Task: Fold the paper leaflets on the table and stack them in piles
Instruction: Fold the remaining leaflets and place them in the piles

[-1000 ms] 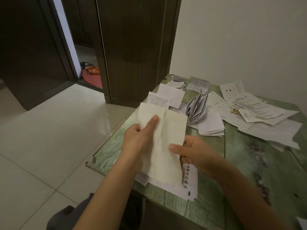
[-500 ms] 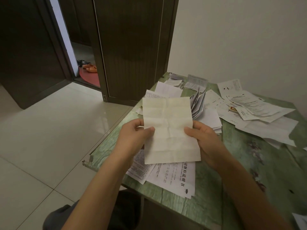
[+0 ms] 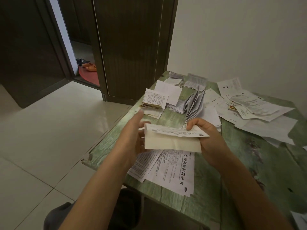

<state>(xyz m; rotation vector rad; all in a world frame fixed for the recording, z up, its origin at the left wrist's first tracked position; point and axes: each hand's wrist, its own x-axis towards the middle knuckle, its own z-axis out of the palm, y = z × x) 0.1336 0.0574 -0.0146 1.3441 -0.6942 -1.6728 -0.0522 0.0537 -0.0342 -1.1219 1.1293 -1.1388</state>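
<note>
I hold a cream paper leaflet above the near part of the green table, its top half folded down toward me so the printed side shows along the upper edge. My right hand pinches its right end at the fold. My left hand is at its left end with fingers straight, the fingertips behind the paper. Flat printed leaflets lie on the table under my hands. Stacks of folded leaflets stand farther back.
Several loose unfolded sheets are spread over the table's far right. An upright fanned bundle of folded leaflets stands mid-table. The table's left edge borders a tiled floor; a dark door is behind.
The leaflet was held open and upright; its top half has now been folded down, and both hands have dropped lower toward the table. My left hand's fingers have straightened.
</note>
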